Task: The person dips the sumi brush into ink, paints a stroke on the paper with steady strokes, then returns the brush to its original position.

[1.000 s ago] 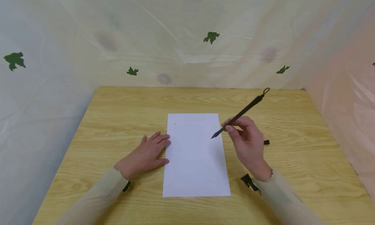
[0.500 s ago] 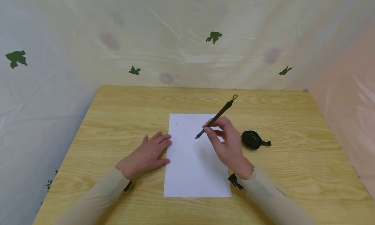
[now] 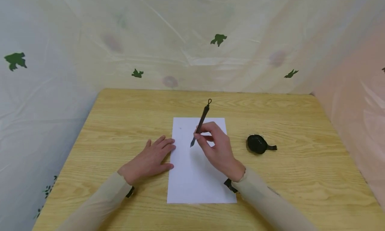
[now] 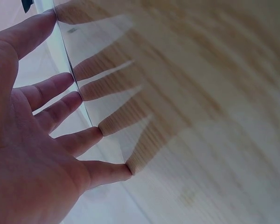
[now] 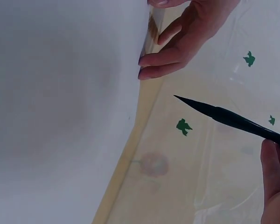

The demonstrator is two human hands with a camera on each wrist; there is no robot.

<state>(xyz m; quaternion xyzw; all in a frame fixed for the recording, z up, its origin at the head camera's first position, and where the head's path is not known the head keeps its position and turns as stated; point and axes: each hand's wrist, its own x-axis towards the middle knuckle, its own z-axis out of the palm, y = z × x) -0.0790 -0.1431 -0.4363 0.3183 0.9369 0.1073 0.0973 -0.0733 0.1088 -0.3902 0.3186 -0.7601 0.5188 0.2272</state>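
Currently, right hand pinches slim dark brush, tip above white rectangular paper sheet on wood-grain desk; left hand spread, touching sheet's left edge. Round black object with stubby tab right of sheet.

A wood-grained, yellowish surface with rounded far corners; behind it, a creased, pale back sheet bearing green bird shapes and blurred purplish spots; a bluish-white left sheet with a larger green bird and, low down, small green marks; a pinkish right sheet opposite.
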